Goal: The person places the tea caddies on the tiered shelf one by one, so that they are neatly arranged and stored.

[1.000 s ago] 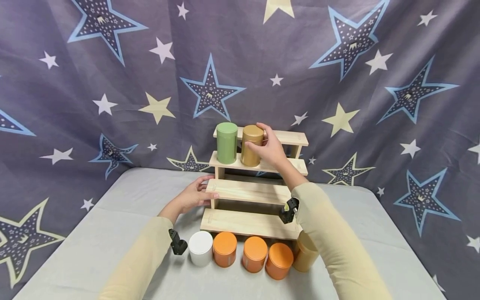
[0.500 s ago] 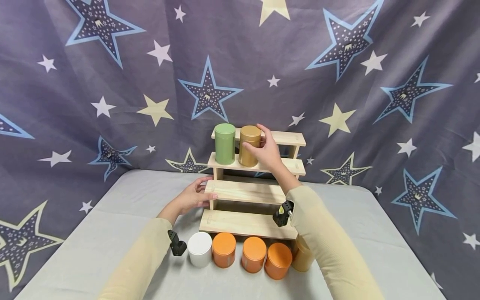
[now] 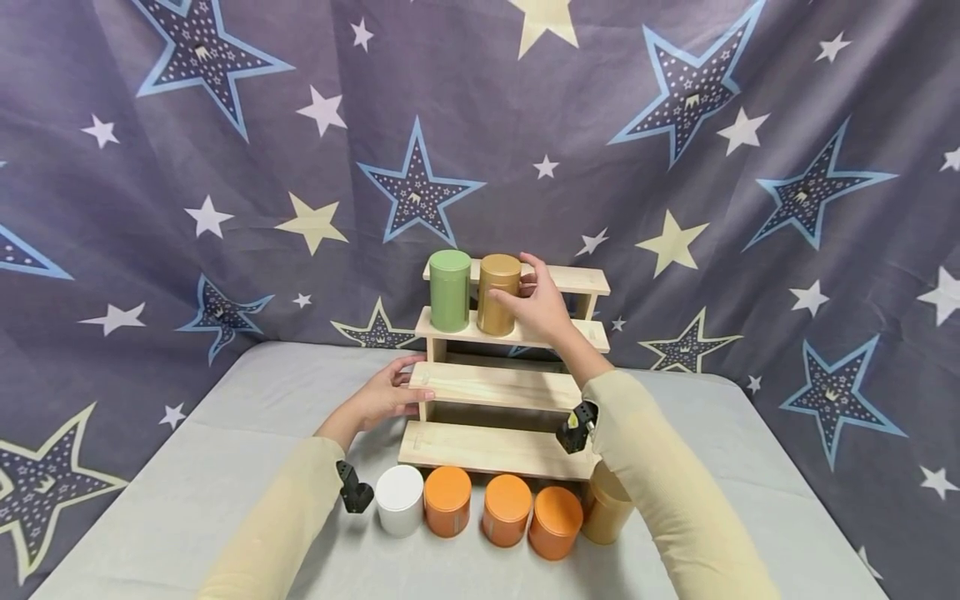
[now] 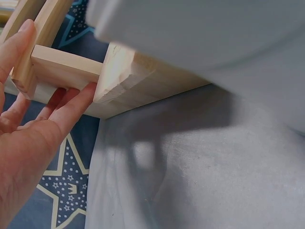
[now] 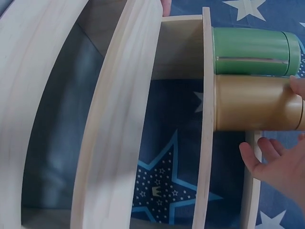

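A four-step wooden display stand [image 3: 495, 385] stands on the cloth-covered table. My left hand [image 3: 381, 393] holds its left end, thumb over the second step from the bottom and fingers behind; the left wrist view shows this hand [image 4: 35, 136] up close. On the third step, a green tin [image 3: 450, 292] and a gold tin [image 3: 498, 297] stand upright side by side. Beside the gold tin is my right hand [image 3: 543, 304]. In the right wrist view its thumb meets the gold tin [image 5: 257, 102] near the lid, while the other fingers [image 5: 249, 153] are apart from it.
Along the stand's front are a white tin [image 3: 400, 500], three orange tins [image 3: 447, 502] and another gold tin [image 3: 606, 508], partly behind the right sleeve. A star-patterned curtain [image 3: 262, 167] hangs close behind the stand.
The right hand's fingers have eased away from the gold tin, and a gap shows between them. The tins and the left hand stay in place; the head view shifts slightly.
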`<state>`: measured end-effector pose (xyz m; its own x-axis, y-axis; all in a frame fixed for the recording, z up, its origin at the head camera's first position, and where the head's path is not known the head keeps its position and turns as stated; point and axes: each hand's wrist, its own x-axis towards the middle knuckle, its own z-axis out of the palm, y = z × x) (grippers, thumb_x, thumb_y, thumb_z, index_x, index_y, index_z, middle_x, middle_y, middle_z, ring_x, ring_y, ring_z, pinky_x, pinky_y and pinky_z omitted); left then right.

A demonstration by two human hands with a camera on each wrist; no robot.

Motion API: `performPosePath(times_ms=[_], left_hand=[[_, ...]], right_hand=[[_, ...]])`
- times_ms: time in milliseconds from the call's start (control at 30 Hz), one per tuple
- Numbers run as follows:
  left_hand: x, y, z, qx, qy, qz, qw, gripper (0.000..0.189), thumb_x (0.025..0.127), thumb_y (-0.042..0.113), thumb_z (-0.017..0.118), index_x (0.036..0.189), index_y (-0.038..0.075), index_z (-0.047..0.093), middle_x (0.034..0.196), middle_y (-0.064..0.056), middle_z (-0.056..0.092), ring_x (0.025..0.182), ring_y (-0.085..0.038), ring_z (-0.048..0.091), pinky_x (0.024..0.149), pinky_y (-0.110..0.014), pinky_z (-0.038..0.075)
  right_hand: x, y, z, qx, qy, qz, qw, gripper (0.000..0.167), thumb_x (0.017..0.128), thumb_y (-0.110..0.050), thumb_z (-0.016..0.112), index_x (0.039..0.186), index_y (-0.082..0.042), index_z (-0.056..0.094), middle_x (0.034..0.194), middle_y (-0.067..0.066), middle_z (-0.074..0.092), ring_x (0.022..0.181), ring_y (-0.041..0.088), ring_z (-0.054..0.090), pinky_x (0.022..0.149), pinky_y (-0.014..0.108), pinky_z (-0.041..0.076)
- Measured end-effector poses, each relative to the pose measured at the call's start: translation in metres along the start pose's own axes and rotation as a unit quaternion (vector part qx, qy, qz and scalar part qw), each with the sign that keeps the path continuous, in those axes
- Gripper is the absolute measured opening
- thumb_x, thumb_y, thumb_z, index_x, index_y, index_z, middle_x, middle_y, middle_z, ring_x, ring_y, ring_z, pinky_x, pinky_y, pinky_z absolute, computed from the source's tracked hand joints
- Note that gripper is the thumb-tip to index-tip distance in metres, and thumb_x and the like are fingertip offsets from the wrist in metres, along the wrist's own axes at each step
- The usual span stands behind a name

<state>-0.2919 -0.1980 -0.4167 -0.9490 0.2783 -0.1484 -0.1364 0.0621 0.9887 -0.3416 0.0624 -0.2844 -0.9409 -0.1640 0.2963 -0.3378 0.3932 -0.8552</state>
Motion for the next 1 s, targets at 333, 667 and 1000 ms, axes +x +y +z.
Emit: performPosePath(times_ms=[333,667,1000], left_hand=[[0.002,-0.005,-0.001,0.003,-0.001,-0.005,1.0,0.083,0.083,0.008,0.069,0.148,0.016,0.019,0.141,-0.026,0.031,0.105,-0.025,0.057,0.096,-0.049,0.048],[0.001,-0.002,0.0,0.012,0.005,-0.006,0.9999,0.086,0.08,0.015,0.074,0.148,0.017,0.021,0.142,-0.025,0.031,0.112,-0.029,0.053,0.098,-0.05,0.047],[0.0,0.0,0.001,0.008,0.007,-0.005,0.9999,0.083,0.082,0.01,0.071,0.148,0.017,0.02,0.139,-0.026,0.033,0.108,-0.028,0.055,0.097,-0.05,0.048]], right_hand=[[-0.013,0.004,-0.02,-0.04,-0.005,0.02,0.999,0.069,0.081,-0.03,0.072,0.14,-0.016,0.039,0.127,0.018,0.05,0.116,0.032,0.052,0.099,0.045,0.045],[-0.03,0.008,-0.042,-0.066,-0.026,-0.002,0.9975,0.063,0.083,-0.036,0.069,0.137,-0.018,0.042,0.124,0.017,0.056,0.113,0.03,0.054,0.096,0.045,0.047],[-0.048,0.016,-0.06,-0.073,-0.03,0.011,0.9968,0.058,0.082,-0.035,0.07,0.133,-0.018,0.048,0.117,0.015,0.058,0.109,0.027,0.057,0.092,0.044,0.049]])
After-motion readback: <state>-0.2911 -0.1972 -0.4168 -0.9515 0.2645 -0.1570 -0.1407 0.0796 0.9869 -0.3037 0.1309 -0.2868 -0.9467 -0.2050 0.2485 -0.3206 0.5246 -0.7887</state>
